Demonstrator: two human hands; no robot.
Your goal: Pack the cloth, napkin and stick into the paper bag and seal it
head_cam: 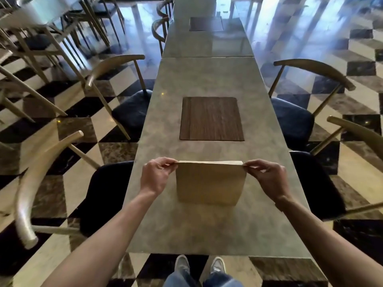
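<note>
A brown paper bag (209,183) stands upright on the grey table (186,228), its top edge pressed flat and closed. My left hand (156,176) pinches the top left corner of the bag. My right hand (269,178) pinches the top right corner. The top edge is stretched straight between the two hands. No cloth, napkin or stick is in sight; the inside of the bag is hidden.
A dark wooden placemat (211,119) lies on the table just beyond the bag. Chairs with dark cushions (132,109) stand along both sides of the table. A second placemat (206,23) lies on the far table.
</note>
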